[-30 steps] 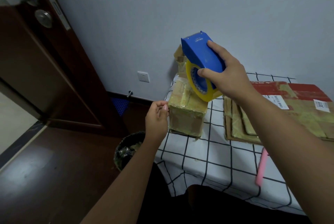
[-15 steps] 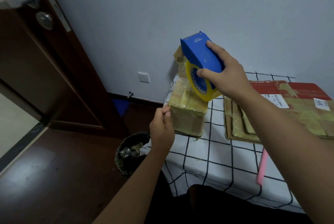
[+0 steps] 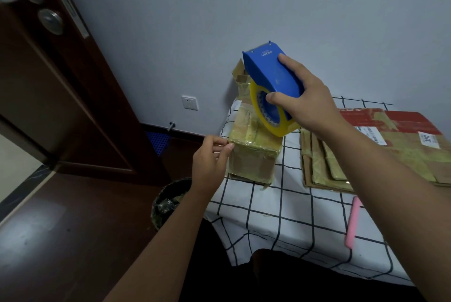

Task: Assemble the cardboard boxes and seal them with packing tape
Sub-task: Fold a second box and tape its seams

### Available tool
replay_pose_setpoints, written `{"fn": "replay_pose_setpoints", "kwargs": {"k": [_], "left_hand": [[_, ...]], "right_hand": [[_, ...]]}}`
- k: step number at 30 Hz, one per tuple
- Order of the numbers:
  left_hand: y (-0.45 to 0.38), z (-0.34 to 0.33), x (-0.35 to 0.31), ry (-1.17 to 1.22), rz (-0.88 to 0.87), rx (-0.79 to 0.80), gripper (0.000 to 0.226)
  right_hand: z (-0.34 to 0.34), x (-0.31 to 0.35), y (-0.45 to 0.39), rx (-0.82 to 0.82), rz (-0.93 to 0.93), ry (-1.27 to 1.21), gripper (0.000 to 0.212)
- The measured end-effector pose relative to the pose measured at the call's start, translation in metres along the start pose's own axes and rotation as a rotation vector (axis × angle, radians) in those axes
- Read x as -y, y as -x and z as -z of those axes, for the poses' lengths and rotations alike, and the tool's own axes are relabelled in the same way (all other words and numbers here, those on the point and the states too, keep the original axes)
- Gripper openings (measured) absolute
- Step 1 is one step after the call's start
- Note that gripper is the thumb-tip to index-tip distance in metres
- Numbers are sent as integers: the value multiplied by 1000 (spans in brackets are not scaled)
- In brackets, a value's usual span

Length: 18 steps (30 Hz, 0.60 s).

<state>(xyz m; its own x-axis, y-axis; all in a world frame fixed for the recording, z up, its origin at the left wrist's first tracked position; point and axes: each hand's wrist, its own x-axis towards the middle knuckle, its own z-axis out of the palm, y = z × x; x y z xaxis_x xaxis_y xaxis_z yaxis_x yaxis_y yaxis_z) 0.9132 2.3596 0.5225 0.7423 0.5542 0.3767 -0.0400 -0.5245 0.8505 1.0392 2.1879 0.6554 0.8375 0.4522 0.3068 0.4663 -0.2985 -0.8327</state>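
A small cardboard box [image 3: 253, 153], wrapped in yellowish tape, stands at the left corner of the table [image 3: 280, 214] with its checked cloth. My right hand [image 3: 310, 104] grips a blue tape dispenser [image 3: 271, 74] holding a yellow tape roll [image 3: 271, 118], raised just above the box's top. My left hand [image 3: 211, 162] is at the box's near left top corner, fingertips pinching what looks like the tape end there. Behind the box another taped carton [image 3: 240, 79] is partly hidden by the dispenser.
Flattened cardboard boxes [image 3: 380, 153] lie stacked on the right of the table. A pink strip-like object [image 3: 352, 223] lies near the front right. A dark waste bin [image 3: 170, 201] sits on the floor left of the table. A brown door [image 3: 48, 82] stands to the left.
My left hand has moved right and up to the box's near left corner. The right hand and dispenser have barely shifted.
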Motion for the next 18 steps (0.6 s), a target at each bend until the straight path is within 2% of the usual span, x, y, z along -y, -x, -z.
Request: {"fn": "replay_pose_setpoints", "kwargs": {"k": [2, 11, 14, 18], "left_hand": [[-3, 1, 1, 26, 30, 54, 9], [-9, 4, 4, -31, -88, 157, 6], [-13, 2, 4, -121, -181, 103, 15], [-12, -1, 4, -182, -180, 18, 20]], "right_hand": [[1, 0, 0, -5, -4, -2, 72], [2, 0, 0, -8, -17, -11, 71], [0, 1, 0, -9, -15, -11, 72], [-4, 1, 2, -5, -4, -20, 73]]}}
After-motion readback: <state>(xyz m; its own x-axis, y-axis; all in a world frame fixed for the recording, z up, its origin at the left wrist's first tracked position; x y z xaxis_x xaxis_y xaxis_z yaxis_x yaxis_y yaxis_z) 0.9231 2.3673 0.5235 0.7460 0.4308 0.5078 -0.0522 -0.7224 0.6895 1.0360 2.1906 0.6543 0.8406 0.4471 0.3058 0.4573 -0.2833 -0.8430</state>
